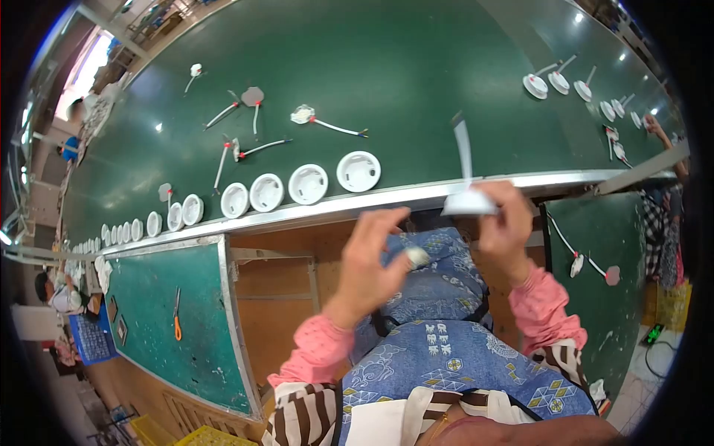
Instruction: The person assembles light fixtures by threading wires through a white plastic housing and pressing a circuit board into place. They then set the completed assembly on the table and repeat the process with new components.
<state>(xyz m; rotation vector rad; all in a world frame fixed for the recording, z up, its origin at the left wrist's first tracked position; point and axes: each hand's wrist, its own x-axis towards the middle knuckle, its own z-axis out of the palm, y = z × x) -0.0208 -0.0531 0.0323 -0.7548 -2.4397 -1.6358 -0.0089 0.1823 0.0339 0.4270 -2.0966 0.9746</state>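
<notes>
Left hand (369, 262) curled; right hand (507, 227) (apart) pinched

In front of me runs a long green bench (401, 82), edged on my side by a metal rim (416, 192). On a lower green panel (141, 286) to my left lies 1 pair of scissors (178, 320) with orange handles. I wear a blue patterned apron (476, 349). Past the panel I see a blue crate (95, 340) and 2 co-workers (71, 147); to my right, 1 person in checked clothing (656, 238) by a yellow crate (669, 305). A window (93, 59) glares at far left.
</notes>
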